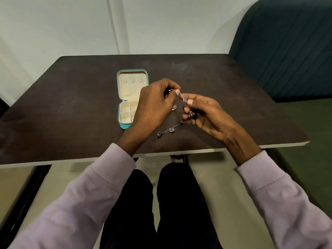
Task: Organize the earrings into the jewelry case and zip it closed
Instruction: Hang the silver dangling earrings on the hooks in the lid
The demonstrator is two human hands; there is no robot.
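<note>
A teal jewelry case (121, 97) lies open on the dark table, cream lining up, its lid flat toward the far side and its divided tray nearer me. My left hand (152, 106) covers the tray's right part and pinches one end of a silver chain earring (182, 97). My right hand (204, 114) pinches the same earring's other end, with a small charm (191, 114) showing at its curled fingers. A round charm (174, 107) hangs below my left fingers. Another chain earring (168, 131) with dark charms lies on the table below both hands.
The dark table (71, 108) has a pale front edge close to my knees. A teal upholstered chair (287, 51) stands at the far right. A pale wall rises behind the table.
</note>
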